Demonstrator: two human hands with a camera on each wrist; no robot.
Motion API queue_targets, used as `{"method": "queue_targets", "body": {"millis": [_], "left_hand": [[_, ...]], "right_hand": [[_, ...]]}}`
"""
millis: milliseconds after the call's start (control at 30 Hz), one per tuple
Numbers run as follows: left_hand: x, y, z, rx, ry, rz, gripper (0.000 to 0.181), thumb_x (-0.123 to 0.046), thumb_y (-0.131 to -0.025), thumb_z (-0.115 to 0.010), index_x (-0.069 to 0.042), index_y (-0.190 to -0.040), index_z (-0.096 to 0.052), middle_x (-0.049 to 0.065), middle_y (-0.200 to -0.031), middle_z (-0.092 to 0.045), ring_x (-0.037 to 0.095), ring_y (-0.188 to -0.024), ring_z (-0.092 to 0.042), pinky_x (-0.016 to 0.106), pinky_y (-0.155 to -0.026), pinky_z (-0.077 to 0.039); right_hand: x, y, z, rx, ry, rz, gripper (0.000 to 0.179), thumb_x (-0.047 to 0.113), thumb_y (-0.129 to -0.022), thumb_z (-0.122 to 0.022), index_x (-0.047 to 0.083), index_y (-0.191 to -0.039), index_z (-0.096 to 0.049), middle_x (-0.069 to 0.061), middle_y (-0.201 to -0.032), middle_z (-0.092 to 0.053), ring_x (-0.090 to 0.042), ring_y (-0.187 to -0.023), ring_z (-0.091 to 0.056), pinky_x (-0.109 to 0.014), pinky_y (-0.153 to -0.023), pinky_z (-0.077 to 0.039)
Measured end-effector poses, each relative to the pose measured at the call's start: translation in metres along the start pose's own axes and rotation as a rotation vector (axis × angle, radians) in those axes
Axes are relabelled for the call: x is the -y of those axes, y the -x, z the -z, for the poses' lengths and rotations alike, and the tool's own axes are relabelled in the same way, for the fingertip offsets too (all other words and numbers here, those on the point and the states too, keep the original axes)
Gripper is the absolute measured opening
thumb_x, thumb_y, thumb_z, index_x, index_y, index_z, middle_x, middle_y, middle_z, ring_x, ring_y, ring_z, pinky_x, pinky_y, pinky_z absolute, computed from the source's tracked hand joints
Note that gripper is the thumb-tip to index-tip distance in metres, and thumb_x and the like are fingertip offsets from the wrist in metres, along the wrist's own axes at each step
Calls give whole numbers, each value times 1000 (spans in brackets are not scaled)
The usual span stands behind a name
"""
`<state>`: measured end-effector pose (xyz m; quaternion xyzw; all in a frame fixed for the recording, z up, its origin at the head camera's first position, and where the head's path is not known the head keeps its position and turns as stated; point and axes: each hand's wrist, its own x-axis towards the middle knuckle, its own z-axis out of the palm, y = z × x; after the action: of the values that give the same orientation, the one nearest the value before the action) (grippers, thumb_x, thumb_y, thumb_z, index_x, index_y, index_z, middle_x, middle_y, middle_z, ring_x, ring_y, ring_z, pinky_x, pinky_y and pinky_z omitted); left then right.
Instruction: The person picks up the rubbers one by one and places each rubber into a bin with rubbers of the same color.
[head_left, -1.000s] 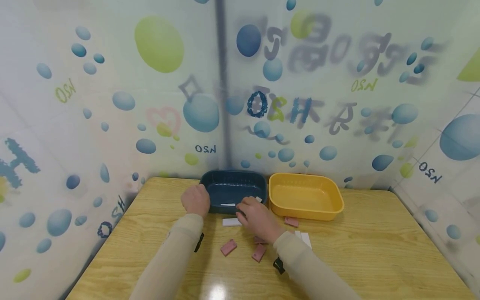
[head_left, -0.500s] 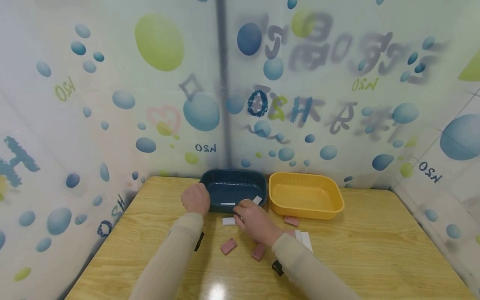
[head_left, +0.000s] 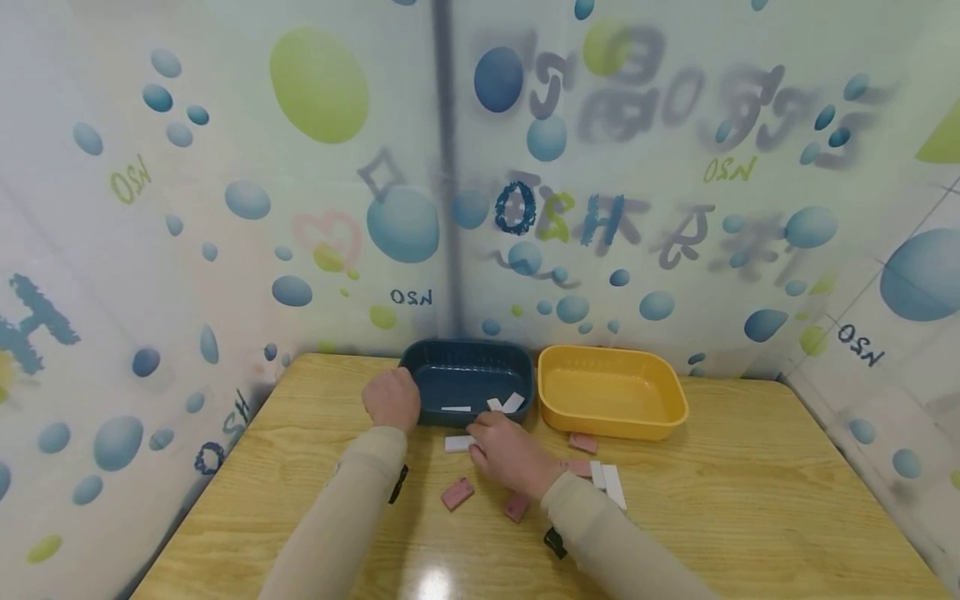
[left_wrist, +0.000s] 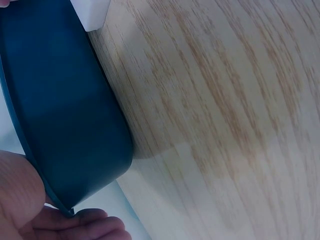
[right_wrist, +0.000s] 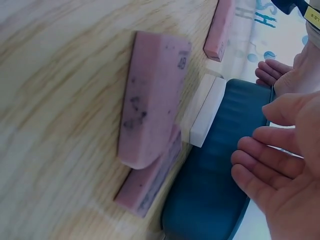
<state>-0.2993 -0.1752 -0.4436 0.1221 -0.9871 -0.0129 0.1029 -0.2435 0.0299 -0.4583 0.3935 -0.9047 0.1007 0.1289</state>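
My left hand point(head_left: 392, 400) holds the left end of the dark blue basin point(head_left: 472, 375), its thumb and fingers either side of the rim point(left_wrist: 71, 212). My right hand point(head_left: 513, 454) is just in front of that basin, its fingers point(right_wrist: 250, 180) loosely bent with nothing between them. Inside the basin lie white erasers point(head_left: 513, 403). Against its front wall is another white eraser point(right_wrist: 207, 107). Under the right hand, in the right wrist view, a smudged pink eraser point(right_wrist: 152, 100) rests across a second pink eraser point(right_wrist: 142, 192).
A yellow basin point(head_left: 611, 429) stands right of the blue one. Further pink erasers point(head_left: 457, 493) are scattered on the wooden table point(head_left: 750, 500), and white erasers point(head_left: 613, 486) lie beyond the right wrist. A patterned curtain point(head_left: 637, 292) hangs close behind both basins.
Another white eraser now shows inside the blue basin by its front rim. My right hand has drawn slightly back from the rim, its fingers free. The left hand has stayed put.
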Motion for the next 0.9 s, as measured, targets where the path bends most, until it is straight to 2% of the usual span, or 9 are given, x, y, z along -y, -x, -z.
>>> {"method": "queue_targets", "body": {"millis": [300, 467, 633, 733, 800, 900], "left_hand": [[0, 0, 0, 0, 13, 6, 38, -9, -102, -54, -4, -68, -68, 8, -59, -60, 18, -50, -57, 33, -42, -46], [0, 0, 1, 2, 20, 5, 37, -9, -102, -54, -3, -69, -69, 9, -60, -62, 19, -50, -59, 34, -43, -47], [-1, 0, 2, -5, 21, 5, 36, -9, -102, -55, -3, -69, -68, 9, -60, -62, 19, -50, -58, 33, -42, -46], [0, 0, 1, -3, 21, 7, 37, -9, -102, -55, -4, -68, -68, 8, -59, -61, 18, -49, -57, 32, -42, -46], [0, 0, 1, -1, 21, 8, 37, -9, -102, -55, -4, -67, -67, 8, -59, -60, 18, -49, -56, 32, -41, -45], [0, 0, 1, 1, 22, 9, 37, -10, -102, -55, -4, -67, -66, 7, -59, -59, 17, -49, -55, 31, -41, -44]], "right_hand": [[3, -1, -5, 74, -26, -49, 24, 14, -100, -64, 1, -118, -73, -13, -116, -71, -24, -108, -67, -34, -94, -57], [6, -1, -8, 105, 21, -50, 26, 14, -101, -63, -1, -120, -72, -13, -116, -69, -24, -107, -66, -32, -94, -56], [10, -3, -9, 189, 50, -94, 29, 15, -102, -62, -1, -125, -68, -13, -118, -66, -22, -106, -63, -31, -94, -56], [12, -4, -10, 235, 94, -96, 30, 15, -101, -64, 0, -127, -67, -13, -119, -65, -21, -104, -61, -30, -95, -55], [13, -4, -11, 283, 181, -57, 36, 17, -94, -73, 1, -126, -67, -12, -121, -64, -20, -104, -60, -29, -96, -54], [13, -5, -13, 298, 235, -32, 37, 18, -92, -76, 2, -124, -67, -12, -119, -65, -20, -101, -59, -29, -96, -54]]}}
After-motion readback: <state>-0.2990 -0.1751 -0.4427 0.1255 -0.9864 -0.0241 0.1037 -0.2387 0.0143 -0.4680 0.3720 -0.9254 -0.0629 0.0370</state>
